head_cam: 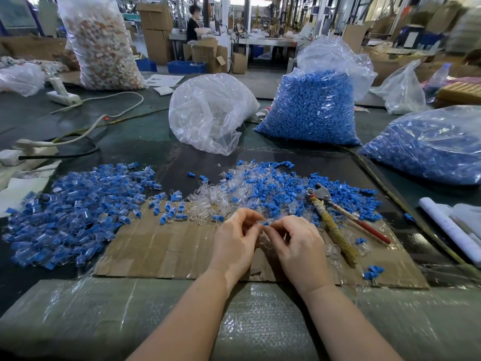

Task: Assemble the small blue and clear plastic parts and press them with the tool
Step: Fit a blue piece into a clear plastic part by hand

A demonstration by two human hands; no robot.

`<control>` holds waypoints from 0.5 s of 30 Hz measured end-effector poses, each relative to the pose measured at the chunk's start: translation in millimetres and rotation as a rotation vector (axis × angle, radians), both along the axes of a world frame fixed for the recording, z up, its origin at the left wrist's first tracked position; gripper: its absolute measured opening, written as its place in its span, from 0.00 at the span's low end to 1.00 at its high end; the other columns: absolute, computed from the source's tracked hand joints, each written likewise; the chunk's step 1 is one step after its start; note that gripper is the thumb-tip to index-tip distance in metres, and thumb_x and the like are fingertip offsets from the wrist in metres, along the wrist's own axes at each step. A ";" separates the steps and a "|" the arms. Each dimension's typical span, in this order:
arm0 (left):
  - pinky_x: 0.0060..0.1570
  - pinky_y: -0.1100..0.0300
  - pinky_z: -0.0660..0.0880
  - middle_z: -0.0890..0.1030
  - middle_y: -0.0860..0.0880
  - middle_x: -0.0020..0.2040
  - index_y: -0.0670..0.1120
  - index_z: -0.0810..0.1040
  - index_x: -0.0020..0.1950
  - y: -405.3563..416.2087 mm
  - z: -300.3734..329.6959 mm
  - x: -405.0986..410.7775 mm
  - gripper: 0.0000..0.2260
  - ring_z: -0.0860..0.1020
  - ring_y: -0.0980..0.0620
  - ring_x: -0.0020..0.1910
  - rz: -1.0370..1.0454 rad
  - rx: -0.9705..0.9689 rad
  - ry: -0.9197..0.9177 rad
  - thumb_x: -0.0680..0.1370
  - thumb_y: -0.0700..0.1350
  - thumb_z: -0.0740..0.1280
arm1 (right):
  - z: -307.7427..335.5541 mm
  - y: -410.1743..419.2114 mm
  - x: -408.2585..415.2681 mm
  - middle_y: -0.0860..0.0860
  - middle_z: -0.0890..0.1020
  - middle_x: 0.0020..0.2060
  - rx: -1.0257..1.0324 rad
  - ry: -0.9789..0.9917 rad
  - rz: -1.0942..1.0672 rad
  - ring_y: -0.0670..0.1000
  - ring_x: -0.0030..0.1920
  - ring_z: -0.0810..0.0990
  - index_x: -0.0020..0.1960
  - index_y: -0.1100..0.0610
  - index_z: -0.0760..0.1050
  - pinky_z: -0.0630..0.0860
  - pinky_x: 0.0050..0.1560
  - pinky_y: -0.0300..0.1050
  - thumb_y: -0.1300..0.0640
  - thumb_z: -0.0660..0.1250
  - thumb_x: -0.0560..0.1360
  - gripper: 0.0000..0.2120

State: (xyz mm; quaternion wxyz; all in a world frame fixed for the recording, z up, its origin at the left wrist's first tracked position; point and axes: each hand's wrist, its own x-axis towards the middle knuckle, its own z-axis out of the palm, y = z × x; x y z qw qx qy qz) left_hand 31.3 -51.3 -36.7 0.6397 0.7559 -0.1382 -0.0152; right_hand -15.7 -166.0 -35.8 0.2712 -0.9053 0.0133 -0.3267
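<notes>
Two hands meet over a cardboard sheet (166, 246), assembling a part.
Left hand (235, 239) pinches a clear piece; right hand (295, 242) pinches a small blue part (265, 224) against it. Pliers (335, 212) lie just right.

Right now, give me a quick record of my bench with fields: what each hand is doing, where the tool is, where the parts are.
left hand: pinches a clear part at its fingers
right hand: pinches a small blue part against the clear one
tool: lies on the cardboard, right of the hands, untouched
assembled pile: left of the hands
loose parts pile: beyond the hands
bags of blue parts: far right side of the table
stage: fitting by hand, not yet pressing
</notes>
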 end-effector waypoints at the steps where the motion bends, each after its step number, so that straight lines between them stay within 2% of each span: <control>1: 0.42 0.62 0.78 0.80 0.51 0.39 0.53 0.76 0.42 0.4 0.4 0.0 0.11 0.78 0.57 0.38 0.004 0.004 -0.001 0.76 0.36 0.66 | 0.4 -0.2 0.0 0.50 0.79 0.34 0.010 -0.005 0.015 0.54 0.38 0.77 0.39 0.57 0.78 0.74 0.43 0.51 0.57 0.72 0.71 0.06; 2: 0.41 0.64 0.77 0.80 0.51 0.39 0.53 0.76 0.42 0.9 0.7 -0.2 0.11 0.78 0.57 0.37 0.006 0.003 0.002 0.76 0.36 0.65 | 0.8 -0.5 0.0 0.50 0.79 0.35 0.016 -0.016 0.027 0.53 0.39 0.77 0.41 0.58 0.79 0.74 0.43 0.51 0.56 0.72 0.71 0.05; 7: 0.42 0.59 0.78 0.80 0.48 0.40 0.52 0.76 0.43 2.1 2.9 -0.9 0.10 0.78 0.55 0.37 -0.007 -0.012 0.032 0.77 0.37 0.65 | 1.6 -1.6 -0.6 0.49 0.79 0.41 0.003 -0.014 0.082 0.51 0.45 0.77 0.52 0.56 0.80 0.76 0.47 0.48 0.60 0.73 0.71 0.10; 10: 0.40 0.60 0.79 0.80 0.48 0.38 0.50 0.76 0.43 2.0 4.7 -2.5 0.09 0.78 0.58 0.34 -0.029 -0.036 0.044 0.77 0.36 0.64 | 1.3 -2.8 0.0 0.50 0.79 0.41 -0.005 0.003 0.100 0.51 0.44 0.77 0.52 0.56 0.81 0.76 0.46 0.48 0.60 0.72 0.71 0.10; 15: 0.42 0.55 0.79 0.79 0.48 0.38 0.50 0.76 0.43 1.5 4.9 -1.1 0.09 0.78 0.54 0.36 -0.019 -0.001 0.038 0.77 0.37 0.65 | 1.3 -4.1 0.7 0.50 0.79 0.40 -0.007 -0.016 0.106 0.51 0.44 0.77 0.51 0.57 0.82 0.76 0.45 0.47 0.60 0.72 0.71 0.09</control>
